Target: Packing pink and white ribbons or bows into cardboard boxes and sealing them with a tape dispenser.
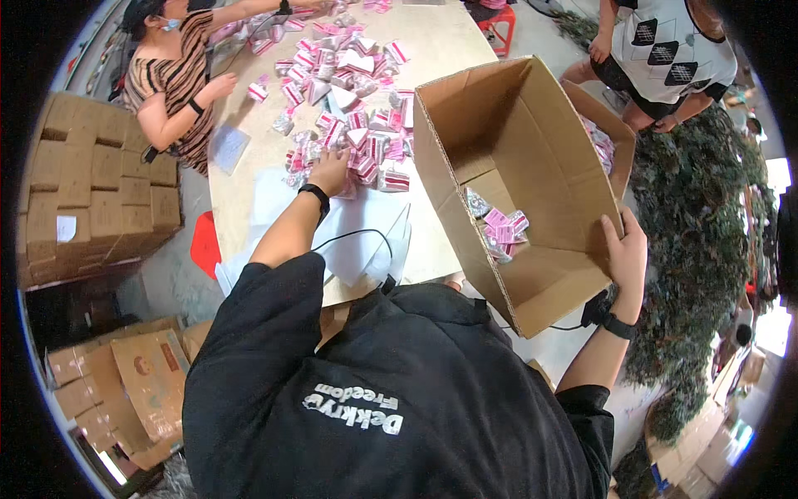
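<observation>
My left hand (331, 172) reaches out over a pile of small pink-and-white wrapped packets (362, 137) on the table. Its fingers are spread and lie on the nearest packets; their tips are partly hidden among them. With my right hand (628, 249) I grip the right rim of a large cardboard box (573, 283), thumb inside and fingers outside. The box is tilted toward me at the table's right edge, its mouth facing up. Several pink and silvery packets (501, 229) lie at its bottom.
White sheets (357, 224) and a dark cable lie on the near table. At the far left a person (179, 83) reaches over the table; another person (665, 58) stands at right beside a second box (611, 125) with packets. Stacked cartons (100, 191), a red stool (205, 243) and greenery (690, 249) surround the table.
</observation>
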A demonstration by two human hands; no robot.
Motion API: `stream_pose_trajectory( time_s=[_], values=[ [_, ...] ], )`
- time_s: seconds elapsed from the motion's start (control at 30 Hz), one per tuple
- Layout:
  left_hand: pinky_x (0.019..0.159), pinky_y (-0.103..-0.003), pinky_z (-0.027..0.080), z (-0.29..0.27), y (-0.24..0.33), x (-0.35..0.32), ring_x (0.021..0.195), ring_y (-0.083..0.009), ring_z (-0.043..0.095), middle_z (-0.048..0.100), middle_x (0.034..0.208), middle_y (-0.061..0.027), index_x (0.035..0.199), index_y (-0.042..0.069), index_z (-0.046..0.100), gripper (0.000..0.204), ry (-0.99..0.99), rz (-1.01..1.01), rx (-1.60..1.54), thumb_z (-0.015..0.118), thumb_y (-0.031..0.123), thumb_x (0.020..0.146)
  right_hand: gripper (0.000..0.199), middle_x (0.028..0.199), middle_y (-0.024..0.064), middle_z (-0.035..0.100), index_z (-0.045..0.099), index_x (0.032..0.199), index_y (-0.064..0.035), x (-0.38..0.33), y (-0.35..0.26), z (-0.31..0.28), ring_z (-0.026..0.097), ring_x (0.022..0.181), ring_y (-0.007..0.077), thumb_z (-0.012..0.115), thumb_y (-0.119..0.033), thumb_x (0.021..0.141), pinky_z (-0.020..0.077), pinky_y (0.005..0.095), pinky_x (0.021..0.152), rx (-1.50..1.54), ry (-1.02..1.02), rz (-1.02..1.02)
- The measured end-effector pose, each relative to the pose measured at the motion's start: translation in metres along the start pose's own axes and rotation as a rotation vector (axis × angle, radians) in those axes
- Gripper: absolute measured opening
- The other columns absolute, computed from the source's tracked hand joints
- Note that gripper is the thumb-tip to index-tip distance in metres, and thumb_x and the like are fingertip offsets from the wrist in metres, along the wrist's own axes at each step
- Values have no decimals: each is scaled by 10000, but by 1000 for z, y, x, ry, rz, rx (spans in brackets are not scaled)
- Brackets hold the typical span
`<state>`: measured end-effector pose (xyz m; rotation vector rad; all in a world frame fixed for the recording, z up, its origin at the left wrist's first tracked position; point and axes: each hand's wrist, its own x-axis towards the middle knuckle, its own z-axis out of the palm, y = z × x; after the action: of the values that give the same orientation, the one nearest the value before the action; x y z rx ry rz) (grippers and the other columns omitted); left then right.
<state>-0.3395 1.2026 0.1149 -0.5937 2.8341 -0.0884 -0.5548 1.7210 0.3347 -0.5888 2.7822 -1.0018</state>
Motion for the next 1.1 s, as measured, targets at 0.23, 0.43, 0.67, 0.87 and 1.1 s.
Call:
stream_pose_trajectory(
  time_s=[0.23, 0.43, 0.67, 0.87, 1.1],
  values=[
    [1058, -634, 343, 19, 6, 29, 1346, -439, 412, 460, 1465, -172, 1386, 162, 487, 554, -264, -29, -21, 643, 266, 864, 307, 1021, 183, 709, 639, 1160, -11, -14, 7, 4, 690, 941, 309, 662, -199, 918, 511, 358, 839, -9, 95, 59],
    [832, -478, 529, 16, -27, 31, 969, -416, 665, 697, 992, -237, 1038, 50, 690, 220, -51, -8, -296, 630, 179, 869, 288, 986, 173, 711, 647, 1138, -12, -20, -11, 3, 694, 893, 274, 665, -194, 915, 511, 339, 819, -18, 131, 80],
    [756, -460, 524, -68, -58, -6, 866, -422, 667, 698, 921, -242, 1025, 10, 695, 275, 198, -123, -679, 699, 229, 859, 253, 909, 128, 698, 653, 1096, -7, -10, 23, 4, 651, 811, 204, 667, -185, 917, 499, 312, 786, 132, 138, 27],
    [718, -322, 515, -221, -42, -77, 793, -173, 661, 728, 880, -71, 1042, -35, 712, 216, 428, -84, -1067, 722, 113, 885, 250, 889, 101, 683, 654, 1099, -1, -13, 20, 0, 614, 805, 155, 670, -170, 916, 489, 297, 785, 221, 129, 6],
    [690, -299, 598, -400, 30, -151, 846, -144, 701, 712, 989, -92, 1158, 12, 672, 257, 780, 209, -1192, 722, 81, 915, 259, 913, 109, 692, 655, 1120, -4, -11, 24, -4, 632, 833, 157, 667, -168, 920, 494, 298, 791, 339, 112, -80]
  ],
)
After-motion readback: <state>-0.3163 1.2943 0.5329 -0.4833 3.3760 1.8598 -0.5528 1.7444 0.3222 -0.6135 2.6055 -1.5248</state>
